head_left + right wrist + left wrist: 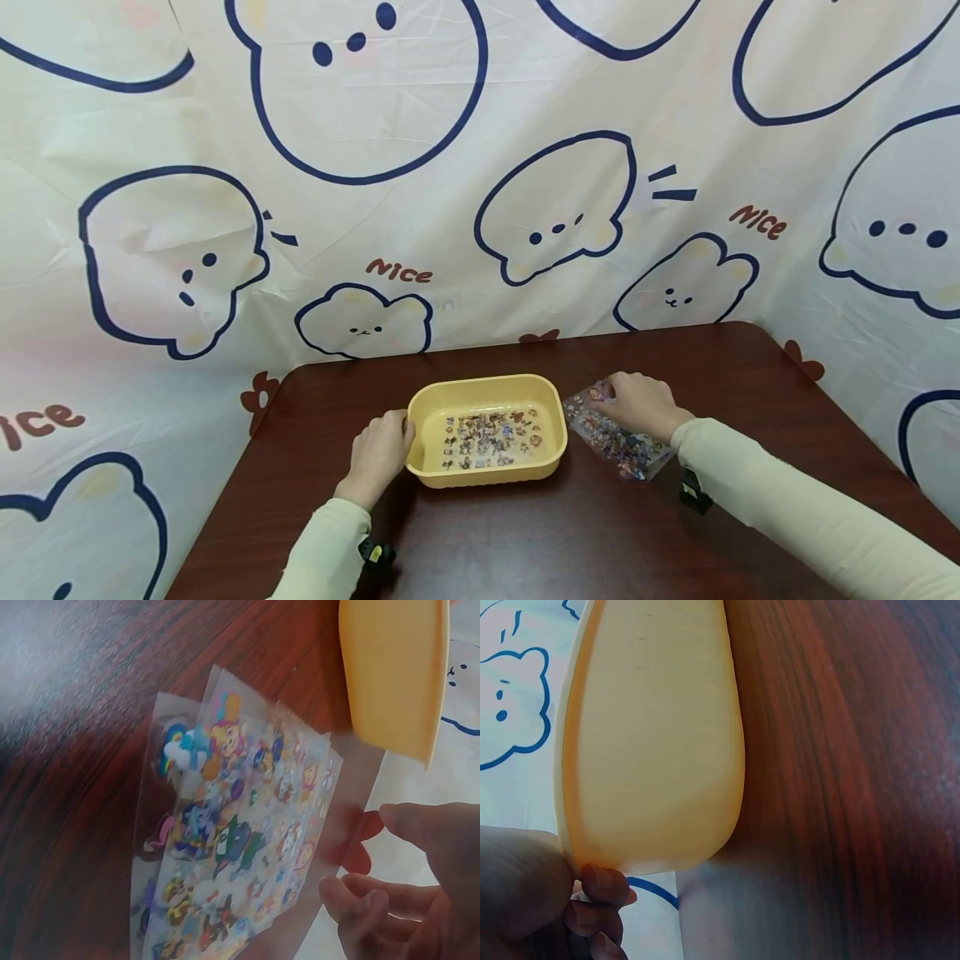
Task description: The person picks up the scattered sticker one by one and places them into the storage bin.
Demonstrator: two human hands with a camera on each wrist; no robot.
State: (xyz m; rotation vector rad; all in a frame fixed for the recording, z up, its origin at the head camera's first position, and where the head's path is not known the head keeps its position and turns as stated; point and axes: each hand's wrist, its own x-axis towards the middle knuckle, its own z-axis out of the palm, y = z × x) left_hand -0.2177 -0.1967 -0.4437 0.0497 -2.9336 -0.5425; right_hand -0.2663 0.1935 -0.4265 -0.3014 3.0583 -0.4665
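A yellow plastic basin [487, 479] stands on the table, with small cartoon stickers [491, 437] lying flat on its bottom. My left hand [377, 454] grips the basin's left rim; in the left wrist view its curled fingers [604, 885] are at the rim's end. To the right of the basin lie several overlapping clear sheets [240, 832] printed with colourful cartoon animals. My right hand [641, 404] is over the far end of these sheets. In the right wrist view its thumb and fingers [360, 900] stand apart, close to the sheets' edge, with nothing visible between them.
The dark brown wooden table [517, 542] has rounded back corners. White cloth [555, 108] with blue cartoon outlines hangs behind it and along both sides. A small black device [693, 492] is strapped at each wrist.
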